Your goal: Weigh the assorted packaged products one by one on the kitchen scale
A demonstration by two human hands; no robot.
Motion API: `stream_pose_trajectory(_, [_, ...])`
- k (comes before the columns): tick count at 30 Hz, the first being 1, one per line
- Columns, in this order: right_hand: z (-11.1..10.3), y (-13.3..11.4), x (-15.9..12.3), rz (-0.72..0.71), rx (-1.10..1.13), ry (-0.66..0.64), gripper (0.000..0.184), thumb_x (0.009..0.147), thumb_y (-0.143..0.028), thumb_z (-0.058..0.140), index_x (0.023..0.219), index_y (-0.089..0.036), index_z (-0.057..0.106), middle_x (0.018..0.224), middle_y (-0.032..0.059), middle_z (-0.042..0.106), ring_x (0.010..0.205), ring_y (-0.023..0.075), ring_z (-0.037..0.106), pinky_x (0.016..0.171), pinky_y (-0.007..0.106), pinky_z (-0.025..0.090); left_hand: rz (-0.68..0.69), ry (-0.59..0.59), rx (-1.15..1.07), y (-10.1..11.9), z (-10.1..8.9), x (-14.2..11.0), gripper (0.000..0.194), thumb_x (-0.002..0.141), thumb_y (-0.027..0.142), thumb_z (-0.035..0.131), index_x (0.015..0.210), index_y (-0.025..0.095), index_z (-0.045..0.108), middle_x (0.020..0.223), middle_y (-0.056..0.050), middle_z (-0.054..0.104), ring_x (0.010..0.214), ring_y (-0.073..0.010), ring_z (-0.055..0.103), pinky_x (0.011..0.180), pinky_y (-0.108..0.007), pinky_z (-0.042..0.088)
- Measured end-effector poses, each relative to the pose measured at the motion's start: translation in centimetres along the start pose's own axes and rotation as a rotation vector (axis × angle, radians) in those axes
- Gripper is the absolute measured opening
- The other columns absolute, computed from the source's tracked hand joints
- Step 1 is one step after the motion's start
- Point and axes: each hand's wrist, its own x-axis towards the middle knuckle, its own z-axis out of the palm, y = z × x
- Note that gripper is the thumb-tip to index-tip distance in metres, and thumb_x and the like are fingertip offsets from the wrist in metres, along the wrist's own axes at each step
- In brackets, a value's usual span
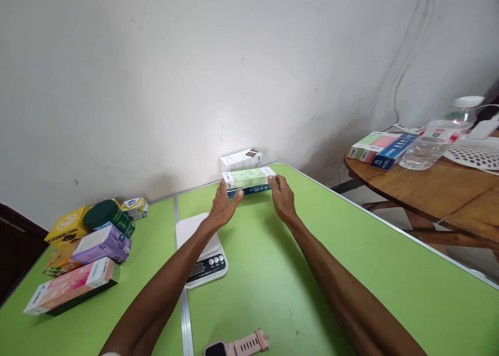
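Both my arms reach out over a green table (351,252). My left hand (223,209) presses its fingers against the left end of a long green and white box (248,180). My right hand (282,198) grips the right end of the same box. The box lies near the far edge of the table, by the wall. Behind it sits a white box with a brown mark (240,159). A white kitchen scale (199,249) lies under my left forearm.
At the left lie several packages: a pink box (70,287), a purple pack (102,243), a yellow box (68,224) and a dark green tin (109,215). A pink smartwatch (238,344) lies at the near edge. A round wooden table (432,182) at right carries boxes and a water bottle (438,137).
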Motion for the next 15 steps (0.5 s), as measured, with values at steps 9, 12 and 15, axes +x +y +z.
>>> stream_pose_trajectory(9, [2.4, 5.0, 4.3, -0.037, -0.101, -0.080, 0.103, 0.082, -0.088, 0.044, 0.150, -0.010, 0.050, 0.161, 0.0245, 0.047, 0.157, 0.0419, 0.028, 0.127, 0.062, 0.020, -0.029, 0.075, 0.138, -3.3, 3.9, 5.6, 0.098, 0.096, 0.072, 0.046, 0.167, 0.011, 0.015, 0.173, -0.025, 0.024, 0.165, -0.0378, 0.012, 0.131, -0.060, 0.006])
stream_pose_trajectory(12, [2.5, 4.9, 3.9, -0.018, -0.132, -0.088, 0.111, 0.081, -0.089, 0.043, 0.157, -0.007, 0.040, 0.167, 0.0256, 0.038, 0.160, 0.0428, 0.021, 0.129, 0.062, 0.015, -0.012, 0.072, 0.124, -3.2, 3.5, 5.4, 0.100, 0.095, 0.074, 0.048, 0.166, 0.012, 0.017, 0.174, -0.024, 0.024, 0.164, -0.0389, 0.014, 0.132, -0.059, 0.009])
stream_pose_trajectory(15, [1.9, 4.1, 2.3, -0.034, -0.178, -0.050, 0.112, 0.084, -0.087, 0.039, 0.158, -0.003, 0.035, 0.166, 0.0296, 0.035, 0.158, 0.0451, 0.025, 0.127, 0.066, 0.017, 0.001, 0.061, 0.101, -2.7, 2.0, 3.2, 0.102, 0.095, 0.073, 0.049, 0.167, 0.009, 0.015, 0.175, -0.024, 0.019, 0.165, -0.0389, 0.013, 0.133, -0.056, 0.011])
